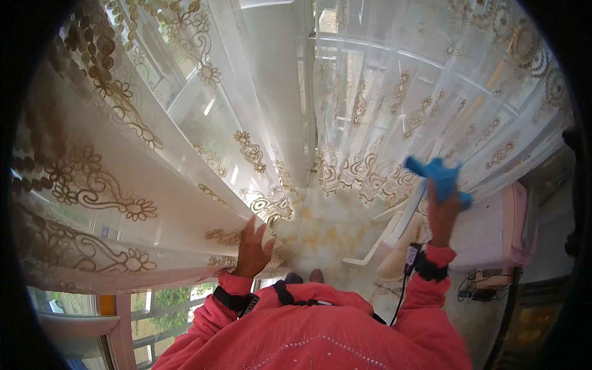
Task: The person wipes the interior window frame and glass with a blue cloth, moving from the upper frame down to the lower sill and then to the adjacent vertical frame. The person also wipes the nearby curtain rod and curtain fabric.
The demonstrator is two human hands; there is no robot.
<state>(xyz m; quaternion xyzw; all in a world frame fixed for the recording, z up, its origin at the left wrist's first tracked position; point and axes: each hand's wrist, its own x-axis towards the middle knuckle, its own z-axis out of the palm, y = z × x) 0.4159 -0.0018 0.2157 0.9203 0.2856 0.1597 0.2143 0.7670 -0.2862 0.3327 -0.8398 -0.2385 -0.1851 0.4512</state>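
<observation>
My right hand (442, 217) is raised on the right, closed around a crumpled blue cloth (441, 175). The cloth is slightly blurred, and its ends stick out on both sides of my fingers. On the left, a sheer white curtain (180, 189) with brown floral embroidery hangs in wide folds. My left hand (254, 247) lies against its lower part with fingers apart; whether it presses the fabric cannot be made out. A second sheer curtain (370, 115) with a scalloped, embroidered hem hangs ahead and to the right, behind the cloth.
Between the curtains stands a white wall column (277, 92). A white frame-like stand (393, 231) rests on the marble-patterned floor (323, 236). Right of it are a pale pink case-like object (485, 226) and tangled black cables (490, 286). A barred window (171, 305) is at lower left.
</observation>
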